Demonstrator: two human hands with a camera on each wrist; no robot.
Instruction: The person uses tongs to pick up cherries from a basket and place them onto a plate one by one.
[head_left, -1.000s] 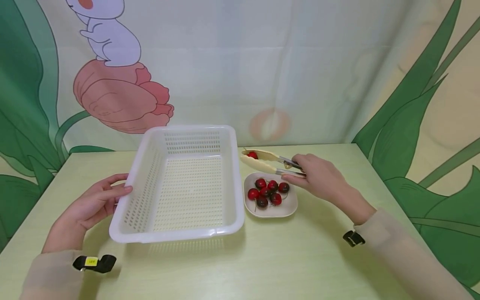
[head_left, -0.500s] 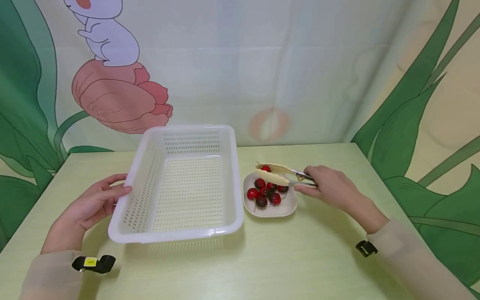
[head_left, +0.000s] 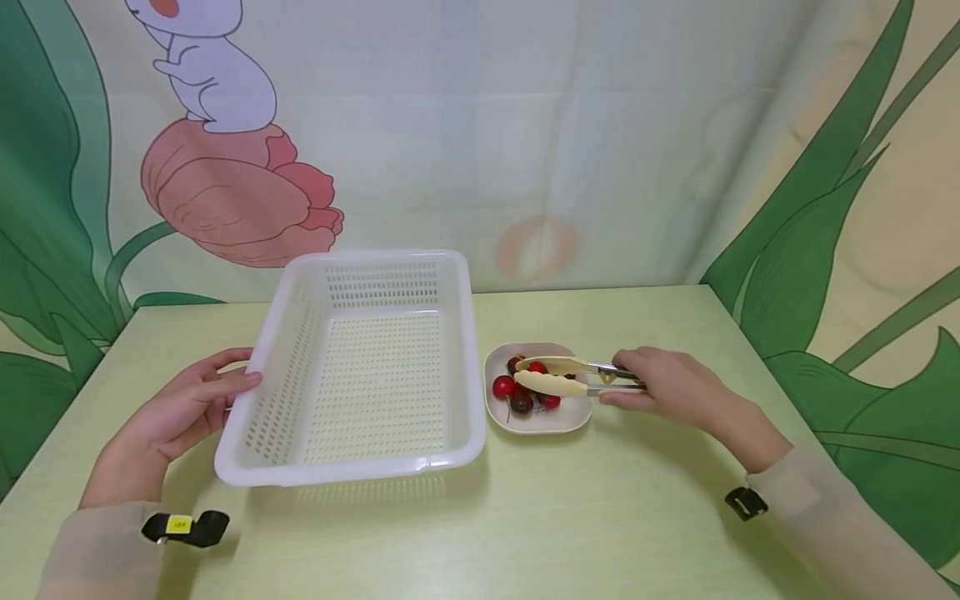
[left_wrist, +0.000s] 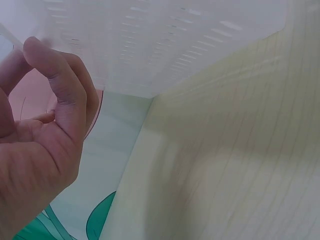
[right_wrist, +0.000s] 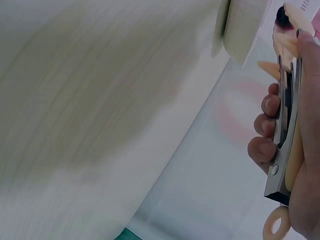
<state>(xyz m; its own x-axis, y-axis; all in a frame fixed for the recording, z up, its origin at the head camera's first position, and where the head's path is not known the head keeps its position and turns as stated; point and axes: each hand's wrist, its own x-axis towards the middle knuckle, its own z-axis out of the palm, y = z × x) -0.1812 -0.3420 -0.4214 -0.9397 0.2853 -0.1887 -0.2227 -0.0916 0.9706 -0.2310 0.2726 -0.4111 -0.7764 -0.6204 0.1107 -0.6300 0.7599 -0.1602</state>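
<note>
On the left, my left hand (head_left: 183, 408) pinches the side rim of a white perforated plastic basket (head_left: 348, 475), thumb over the rim and fingers curled beneath it. My right hand (head_left: 682, 387) grips metal tongs (head_left: 551, 384) with cream scalloped tips. Those tips are over a small pale plate (head_left: 551, 426) of dark red cherries (head_left: 504, 387), and a red cherry (head_left: 537, 367) shows between them. In the right wrist view, fingers and thumb wrap the tongs' metal handle (right_wrist: 285, 160), and a dark cherry (right_wrist: 283, 17) appears by the tips.
The plate sits just right of the basket on a pale green wood-grain table (head_left: 570, 525). A printed curtain (head_left: 637, 167) with a rabbit, flower and leaves hangs right behind the table's back edge.
The right hand has moved the tongs right and nearer to me, from behind the plate down over the cherries. The left hand and basket have stayed put.
</note>
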